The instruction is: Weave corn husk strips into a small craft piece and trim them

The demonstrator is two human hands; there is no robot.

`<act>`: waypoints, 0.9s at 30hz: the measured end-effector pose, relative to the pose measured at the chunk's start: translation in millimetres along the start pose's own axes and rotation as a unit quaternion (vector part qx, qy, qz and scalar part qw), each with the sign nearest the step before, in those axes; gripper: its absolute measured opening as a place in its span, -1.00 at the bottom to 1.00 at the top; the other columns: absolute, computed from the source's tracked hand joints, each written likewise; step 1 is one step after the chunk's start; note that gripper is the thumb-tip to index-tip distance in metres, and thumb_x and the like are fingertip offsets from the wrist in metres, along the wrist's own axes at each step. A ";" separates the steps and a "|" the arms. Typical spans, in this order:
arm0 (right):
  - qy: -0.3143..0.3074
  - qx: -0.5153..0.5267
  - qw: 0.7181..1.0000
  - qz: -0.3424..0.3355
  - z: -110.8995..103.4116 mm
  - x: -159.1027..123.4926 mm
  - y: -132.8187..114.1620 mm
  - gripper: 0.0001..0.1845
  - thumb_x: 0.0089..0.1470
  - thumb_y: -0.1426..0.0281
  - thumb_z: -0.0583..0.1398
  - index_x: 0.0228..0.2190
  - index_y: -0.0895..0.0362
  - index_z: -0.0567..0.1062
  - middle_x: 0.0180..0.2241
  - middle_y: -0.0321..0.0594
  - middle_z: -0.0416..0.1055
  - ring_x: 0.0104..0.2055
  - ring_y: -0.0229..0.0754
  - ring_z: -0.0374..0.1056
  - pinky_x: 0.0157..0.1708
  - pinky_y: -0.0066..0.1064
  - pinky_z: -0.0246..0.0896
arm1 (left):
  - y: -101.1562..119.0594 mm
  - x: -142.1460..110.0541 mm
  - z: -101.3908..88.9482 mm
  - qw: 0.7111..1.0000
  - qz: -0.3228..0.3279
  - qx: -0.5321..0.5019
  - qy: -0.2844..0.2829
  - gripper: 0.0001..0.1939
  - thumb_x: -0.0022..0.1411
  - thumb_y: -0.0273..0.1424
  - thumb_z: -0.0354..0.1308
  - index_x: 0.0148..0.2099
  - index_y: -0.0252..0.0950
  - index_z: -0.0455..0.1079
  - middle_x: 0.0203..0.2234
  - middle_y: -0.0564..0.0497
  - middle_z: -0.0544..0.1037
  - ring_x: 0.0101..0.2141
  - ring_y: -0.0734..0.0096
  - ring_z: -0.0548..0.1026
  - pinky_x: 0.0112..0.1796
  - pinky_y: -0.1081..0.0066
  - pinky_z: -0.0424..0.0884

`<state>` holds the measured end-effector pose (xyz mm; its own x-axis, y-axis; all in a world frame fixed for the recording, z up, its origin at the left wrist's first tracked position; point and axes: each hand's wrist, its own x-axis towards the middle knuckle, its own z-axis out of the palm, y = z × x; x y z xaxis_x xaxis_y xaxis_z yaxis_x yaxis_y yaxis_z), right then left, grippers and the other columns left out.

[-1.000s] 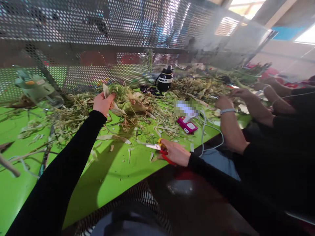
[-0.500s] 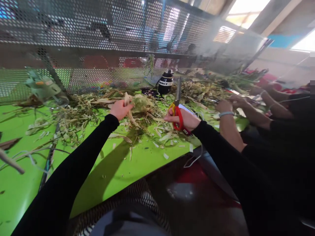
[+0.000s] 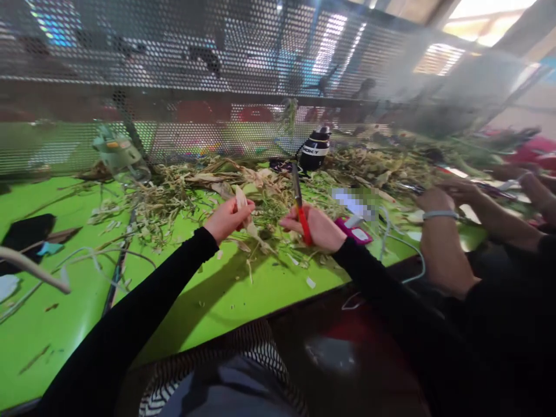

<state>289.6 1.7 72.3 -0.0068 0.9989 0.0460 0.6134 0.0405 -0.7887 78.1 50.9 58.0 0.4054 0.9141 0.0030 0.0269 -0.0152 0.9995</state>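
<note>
1. Left hand point(image 3: 228, 220) pinches a pale husk point(image 3: 252, 230) above the green table point(image 3: 264, 292).
2. Right hand point(image 3: 321, 227), apart from the left, grips red-handled scissors point(image 3: 297, 197), blades pointing up (whether parted, I cannot tell).
3. Dry leaves point(image 3: 208, 175) lie behind both.

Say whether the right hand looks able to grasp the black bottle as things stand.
Probably not as it is: the right hand already holds the scissors. Otherwise the way looks fairly free, with seemingly only low plant scraps between it and the black bottle.
</note>
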 end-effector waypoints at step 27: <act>-0.148 0.059 0.987 -0.021 82.1 3.6 -33.7 -0.54 -0.13 0.07 0.30 -0.50 0.05 0.18 -0.56 -0.39 0.22 -0.53 -0.26 0.16 -0.45 -0.32 0.15 | -23.6 -30.3 -75.0 0.870 -0.026 -0.389 0.301 -0.90 0.22 -0.54 0.06 -0.37 -0.35 0.33 -0.57 0.07 0.50 -0.55 0.64 0.49 -0.46 0.63 0.43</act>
<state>204.1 5.8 48.7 -0.2716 0.9584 -0.0880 0.5123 0.0666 -0.8562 -3.4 54.0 36.7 -0.1367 0.9553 -0.2621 -0.6901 0.0980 0.7170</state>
